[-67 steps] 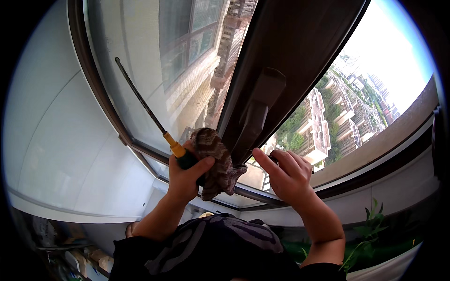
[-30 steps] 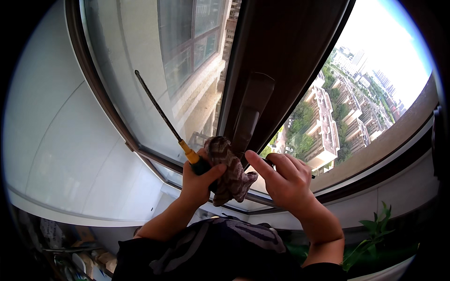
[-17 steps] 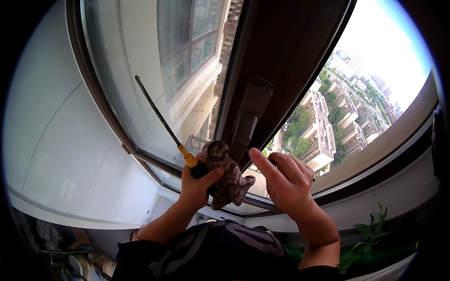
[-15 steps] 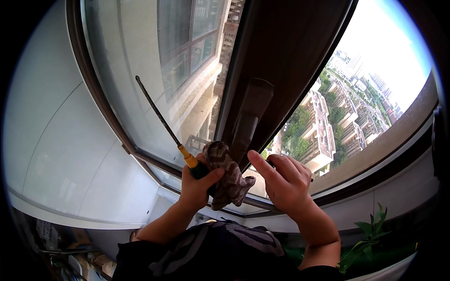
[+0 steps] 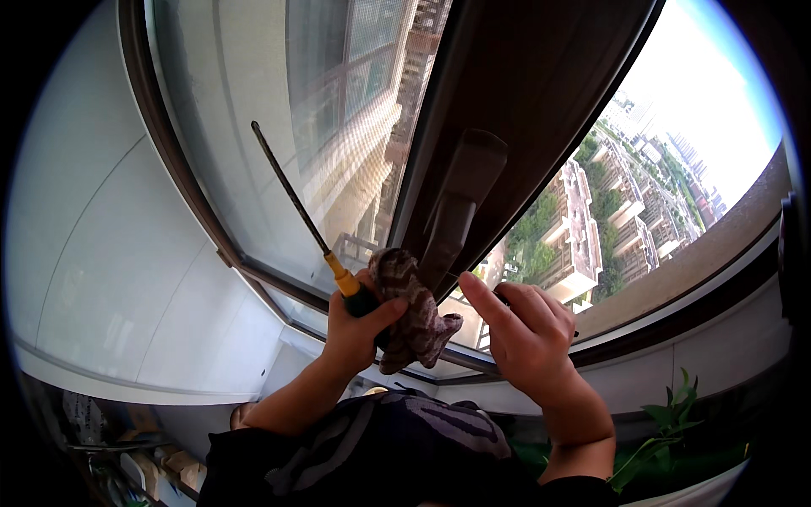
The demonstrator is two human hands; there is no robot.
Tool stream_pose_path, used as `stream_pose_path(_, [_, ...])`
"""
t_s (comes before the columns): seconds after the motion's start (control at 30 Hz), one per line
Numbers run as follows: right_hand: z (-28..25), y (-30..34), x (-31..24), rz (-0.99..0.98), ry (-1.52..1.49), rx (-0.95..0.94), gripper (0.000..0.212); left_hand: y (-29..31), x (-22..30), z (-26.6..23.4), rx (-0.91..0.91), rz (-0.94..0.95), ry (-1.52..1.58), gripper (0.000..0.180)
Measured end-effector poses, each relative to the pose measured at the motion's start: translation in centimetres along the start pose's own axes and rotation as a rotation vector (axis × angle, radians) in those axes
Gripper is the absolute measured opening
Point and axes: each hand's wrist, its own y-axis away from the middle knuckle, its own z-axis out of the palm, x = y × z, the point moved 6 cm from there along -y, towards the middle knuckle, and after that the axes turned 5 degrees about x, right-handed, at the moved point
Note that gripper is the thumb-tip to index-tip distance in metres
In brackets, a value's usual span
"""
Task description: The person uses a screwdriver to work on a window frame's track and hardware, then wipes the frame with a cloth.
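My left hand (image 5: pixel 351 334) is closed round a screwdriver (image 5: pixel 291 196) with a long dark shaft and a yellow and dark green handle. Its shaft slants up to the left. The same hand holds a crumpled brown, pale-striped cloth (image 5: pixel 410 313). Above the cloth, a dark brown window handle (image 5: pixel 463 198) is fixed to the window frame, its lower end close to the cloth. My right hand (image 5: pixel 530 334) is beside the handle's lower end, fingers curled and index finger forward. Dark bits of a thin object show at its fingers; most of it is hidden.
A wide dark brown frame (image 5: pixel 524 76) runs between two panes, with buildings and trees outside. White panels (image 5: pixel 93 253) line the left side. Assorted items (image 5: pixel 144 456) lie on shelving at lower left. A green-leaved plant (image 5: pixel 667 422) stands at lower right.
The view has shifted slightly, and the window handle appears a little further right. My right hand has drawn slightly right and down. My left hand keeps hold of the screwdriver and cloth.
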Motion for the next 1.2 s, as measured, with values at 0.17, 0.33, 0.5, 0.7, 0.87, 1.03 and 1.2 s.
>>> stream_pose_path(0.17, [-0.4,-0.1,0.0,-0.015,0.026,0.003,0.049,0.0,0.2,0.2,0.004,-0.007,-0.018,0.026])
stream_pose_path(0.33, [-0.6,-0.3,0.0,-0.018,0.038,0.021,0.048,-0.2,0.0,0.0,0.004,-0.005,-0.037,0.027])
stream_pose_path(0.5, [-0.3,-0.2,-0.3,-0.055,0.092,-0.045,0.049,-0.2,0.2,0.2,0.003,-0.004,-0.023,0.027])
stream_pose_path(0.7, [-0.1,-0.2,-0.4,-0.046,0.059,-0.067,0.049,-0.2,0.0,-0.1,-0.011,-0.011,-0.041,0.027])
stream_pose_path(0.87, [-0.8,-1.3,-0.4,-0.080,0.061,0.045,0.049,-0.2,0.2,0.1,0.007,-0.007,-0.012,0.027])
stream_pose_path(1.03, [-0.2,-1.3,-0.9,-0.081,0.111,-0.059,0.050,-0.2,0.1,0.2,0.014,-0.001,-0.019,0.027])
stream_pose_path(1.2, [-0.5,-1.5,-0.7,-0.075,0.119,0.010,0.049,-0.4,-0.3,-0.4,0.016,0.008,-0.022,0.028])
